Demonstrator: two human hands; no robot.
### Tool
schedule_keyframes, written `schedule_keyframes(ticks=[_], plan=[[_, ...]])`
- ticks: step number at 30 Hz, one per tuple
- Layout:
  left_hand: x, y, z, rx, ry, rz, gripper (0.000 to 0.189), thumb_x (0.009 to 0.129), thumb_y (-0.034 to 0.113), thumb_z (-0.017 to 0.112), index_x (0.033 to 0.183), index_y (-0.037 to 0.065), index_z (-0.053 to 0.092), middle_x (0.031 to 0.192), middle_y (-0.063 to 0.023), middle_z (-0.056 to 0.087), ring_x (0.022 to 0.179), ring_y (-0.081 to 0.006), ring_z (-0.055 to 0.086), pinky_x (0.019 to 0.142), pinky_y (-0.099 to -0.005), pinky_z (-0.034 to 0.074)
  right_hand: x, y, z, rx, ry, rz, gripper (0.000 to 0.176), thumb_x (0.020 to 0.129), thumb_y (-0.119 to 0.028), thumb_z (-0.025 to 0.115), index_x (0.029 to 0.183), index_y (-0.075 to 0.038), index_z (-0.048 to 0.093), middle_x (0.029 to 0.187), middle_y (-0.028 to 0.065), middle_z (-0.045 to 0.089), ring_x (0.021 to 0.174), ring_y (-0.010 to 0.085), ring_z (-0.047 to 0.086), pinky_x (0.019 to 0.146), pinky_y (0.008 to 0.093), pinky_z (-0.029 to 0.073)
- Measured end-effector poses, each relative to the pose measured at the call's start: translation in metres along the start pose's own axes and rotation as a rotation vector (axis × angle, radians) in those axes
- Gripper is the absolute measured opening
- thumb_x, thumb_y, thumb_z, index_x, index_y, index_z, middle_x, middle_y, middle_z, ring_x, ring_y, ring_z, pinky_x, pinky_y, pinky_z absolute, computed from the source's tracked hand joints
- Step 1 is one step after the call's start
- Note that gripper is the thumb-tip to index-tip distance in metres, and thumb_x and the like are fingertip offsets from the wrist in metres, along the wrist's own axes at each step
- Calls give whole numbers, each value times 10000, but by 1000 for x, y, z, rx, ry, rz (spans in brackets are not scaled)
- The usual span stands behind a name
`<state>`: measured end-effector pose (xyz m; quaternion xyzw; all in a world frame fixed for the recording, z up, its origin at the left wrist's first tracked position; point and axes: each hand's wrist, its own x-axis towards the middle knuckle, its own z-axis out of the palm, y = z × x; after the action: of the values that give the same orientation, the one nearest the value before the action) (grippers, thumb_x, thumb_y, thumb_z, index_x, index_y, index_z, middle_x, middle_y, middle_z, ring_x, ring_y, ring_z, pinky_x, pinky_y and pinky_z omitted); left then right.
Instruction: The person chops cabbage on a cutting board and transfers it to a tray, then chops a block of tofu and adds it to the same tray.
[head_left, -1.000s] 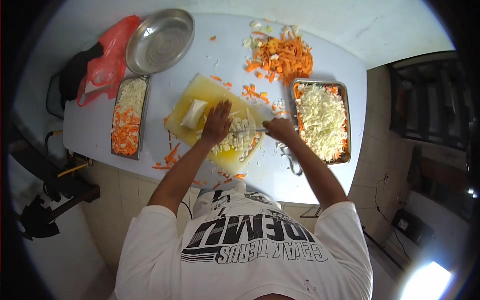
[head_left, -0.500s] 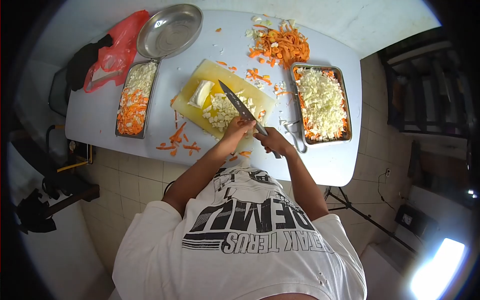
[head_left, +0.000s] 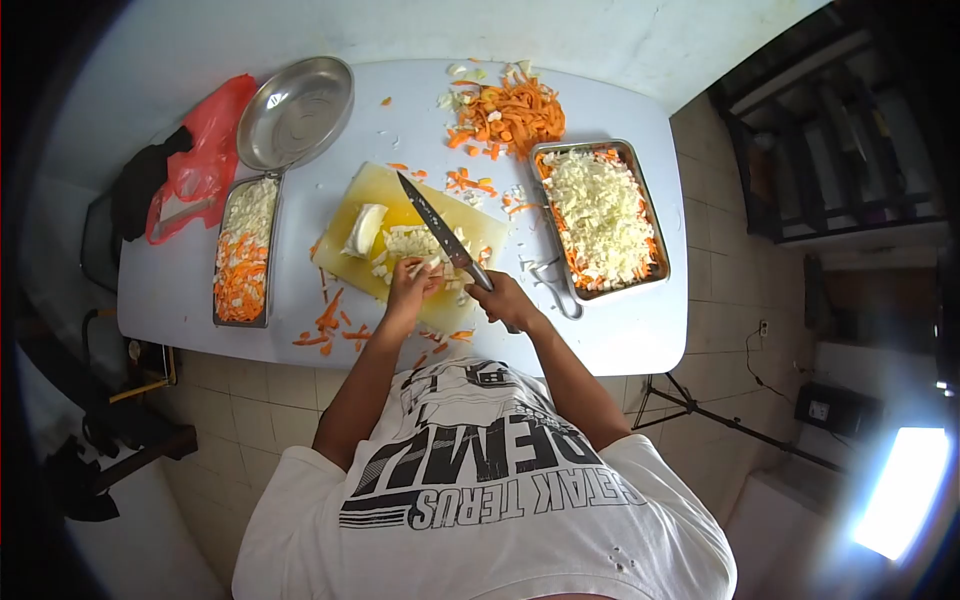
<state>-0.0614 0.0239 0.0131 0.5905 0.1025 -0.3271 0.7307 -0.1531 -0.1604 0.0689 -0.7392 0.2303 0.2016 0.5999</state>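
My right hand (head_left: 505, 300) is wrapped round the handle of a large knife (head_left: 436, 222), whose dark blade points up and left over the yellow cutting board (head_left: 345, 240). Bits of white vegetable cling to the blade. My left hand (head_left: 412, 288) is at the board's near side, left of the knife, its fingers closed on a small pale piece of vegetable (head_left: 430, 264). Chopped white pieces (head_left: 408, 242) lie beside and under the blade. A larger uncut white chunk (head_left: 365, 229) rests on the left of the board.
A tray of shredded vegetables (head_left: 603, 215) is on the right, a narrower tray (head_left: 245, 255) on the left. Behind are a steel bowl (head_left: 296, 112), a red plastic bag (head_left: 205, 165) and a carrot peel heap (head_left: 515, 112). Scissors (head_left: 560, 292) lie near the right tray.
The view has shifted, so the table appears lower and further left. My left hand has moved away from the knife blade, to its left, over the chopped pieces. My right hand still holds the knife.
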Motion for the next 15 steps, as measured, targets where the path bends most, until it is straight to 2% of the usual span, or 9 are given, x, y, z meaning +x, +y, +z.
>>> schedule_keyframes(ticks=[3, 4, 6, 7, 9, 10, 11, 12, 15], plan=[[19, 0, -8, 164, -49, 86, 229, 943, 121, 594, 1094, 36, 445, 1050, -150, 647, 889, -191, 653, 709, -296, 519, -14, -2, -3, -94, 42, -12, 351, 914, -345, 613, 840, -8, 547, 613, 58, 560, 486, 143, 563, 481, 310, 483], [27, -1, -9, 231, -91, 189, 242, 927, 139, 623, 1104, 31, 498, 1023, -130, 665, 822, -163, 651, 665, -321, 514, -16, 8, -2, -126, 111, -79, 350, 915, -351, 608, 878, -8, 548, 634, 109, 579, 533, 226, 587, 514, 353, 487], [42, 3, -3, 516, 2, 403, 227, 902, 141, 650, 1079, 32, 559, 959, -117, 678, 765, -152, 652, 653, -311, 513, -16, 34, 0, -192, 236, -222, 360, 917, -362, 597, 952, -7, 550, 678, 211, 616, 627, 391, 636, 582, 439, 494], [46, 7, 2, 661, 55, 505, 221, 890, 142, 664, 1067, 33, 590, 927, -111, 685, 737, -147, 652, 647, -306, 513, -21, 38, -2, -178, 244, -177, 331, 932, -321, 586, 1016, -8, 515, 729, 268, 611, 741, 475, 611, 628, 497, 472], [56, 12, 16, 698, 111, 578, 194, 853, 142, 690, 1020, 48, 658, 847, -116, 691, 712, -173, 670, 644, -314, 516, -35, 43, -5, -195, 321, -188, 287, 932, -252, 582, 1067, -11, 500, 765, 267, 621, 774, 464, 621, 646, 500, 475], [59, 16, 24, 752, 125, 592, 212, 838, 145, 693, 1028, 58, 661, 809, -152, 688, 720, -231, 688, 643, -339, 521, -40, 48, -7, -261, 366, -256, 278, 928, -226, 583, 1080, -9, 496, 789, 273, 623, 780, 465, 619, 649, 499, 478], [60, 19, 30, 796, 133, 568, 226, 827, 149, 691, 1033, 59, 671, 857, -172, 693, 772, -300, 685, 687, -379, 531, -44, 53, -9, -327, 415, -323, 273, 924, -200, 585, 1093, -7, 492, 813, 279, 624, 786, 466, 617, 652, 499, 482], [63, 19, 33, 879, 127, 586, 225, 820, 148, 692, 1025, 58, 681, 879, -180, 692, 798, -322, 678, 716, -391, 531, -49, 52, -9, -369, 429, -334, 335, 923, -156, 570, 1209, -8, 479, 850, 273, 633, 779, 461, 617, 651, 504, 488], [67, 15, 36, 1047, 139, 583, 221, 807, 145, 695, 1008, 53, 701, 914, -194, 689, 852, -358, 663, 778, -414, 525, -65, 45, -12, -427, 412, -305, 465, 922, -117, 552, 1357, -38, 411, 877, 269, 640, 768, 452, 621, 638, 505, 493]])
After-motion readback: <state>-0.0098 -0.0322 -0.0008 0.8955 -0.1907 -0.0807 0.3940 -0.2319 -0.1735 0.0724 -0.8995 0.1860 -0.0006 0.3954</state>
